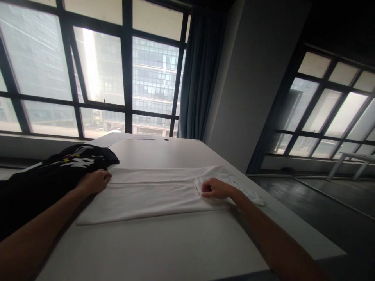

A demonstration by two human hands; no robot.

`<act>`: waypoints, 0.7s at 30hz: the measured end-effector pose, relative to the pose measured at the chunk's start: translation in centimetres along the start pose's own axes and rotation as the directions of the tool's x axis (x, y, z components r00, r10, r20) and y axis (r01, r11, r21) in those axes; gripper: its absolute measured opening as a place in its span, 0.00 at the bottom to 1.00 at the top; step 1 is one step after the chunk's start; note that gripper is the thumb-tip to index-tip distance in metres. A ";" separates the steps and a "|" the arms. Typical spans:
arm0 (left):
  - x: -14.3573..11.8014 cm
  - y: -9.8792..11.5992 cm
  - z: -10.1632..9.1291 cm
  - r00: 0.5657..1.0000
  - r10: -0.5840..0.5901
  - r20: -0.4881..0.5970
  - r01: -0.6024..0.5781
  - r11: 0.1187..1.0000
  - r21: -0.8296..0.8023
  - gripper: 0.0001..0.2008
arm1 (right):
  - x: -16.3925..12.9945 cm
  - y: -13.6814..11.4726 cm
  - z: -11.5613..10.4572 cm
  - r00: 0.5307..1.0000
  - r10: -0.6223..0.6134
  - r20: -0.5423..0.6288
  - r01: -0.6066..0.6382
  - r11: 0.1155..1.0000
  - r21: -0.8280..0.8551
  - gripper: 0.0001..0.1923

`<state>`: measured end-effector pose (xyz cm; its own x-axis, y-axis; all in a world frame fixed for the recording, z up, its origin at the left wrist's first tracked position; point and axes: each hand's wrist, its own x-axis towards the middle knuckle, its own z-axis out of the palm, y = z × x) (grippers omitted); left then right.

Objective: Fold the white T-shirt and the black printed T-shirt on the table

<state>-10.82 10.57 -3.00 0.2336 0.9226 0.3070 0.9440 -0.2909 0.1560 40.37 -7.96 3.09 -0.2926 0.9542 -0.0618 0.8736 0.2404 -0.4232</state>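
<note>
A white shirt (152, 197) lies stretched lengthwise across the table, with long fold lines running from left to right. At its far left end, my left hand (95, 181) is closed, fingertips pinching the edge of the cloth. Toward the other end, the fingers of my right hand (216, 188) are curled in a pinch on the fabric, near a short creased flap. Beyond that hand the cloth is bunched and wrinkled. The fingertips of both hands are partly hidden.
A black garment (64, 166) with a white and yellow print lies heaped at the left, beside my left arm. The white table (164, 246) ends at a slanting right edge. Papers (137, 137) rest at its far end, near windows, a blue curtain (199, 74) and a pillar.
</note>
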 end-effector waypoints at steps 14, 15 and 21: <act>-0.1 0.4 -0.3 1.000 0.008 0.008 -0.008 1.000 -0.009 0.18 | -2.4 9.0 -2.9 0.755 0.645 -0.117 -0.656 0.746 -0.119 0.24; -0.1 0.4 -0.4 1.000 0.007 0.008 -0.007 1.000 -0.014 0.18 | -3.1 10.0 -3.3 0.705 0.700 -0.114 -0.709 0.699 -0.096 0.23; -0.2 0.7 -0.7 0.999 0.000 0.048 0.000 1.000 -0.007 0.20 | -4.3 14.2 -4.3 0.609 0.783 -0.123 -0.792 0.608 -0.054 0.17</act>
<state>-10.33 10.01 -2.25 0.2446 0.9335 0.2621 0.9424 -0.2925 0.1623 55.71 -7.93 1.19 0.5539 0.7915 -0.2583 0.7835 -0.6005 -0.1598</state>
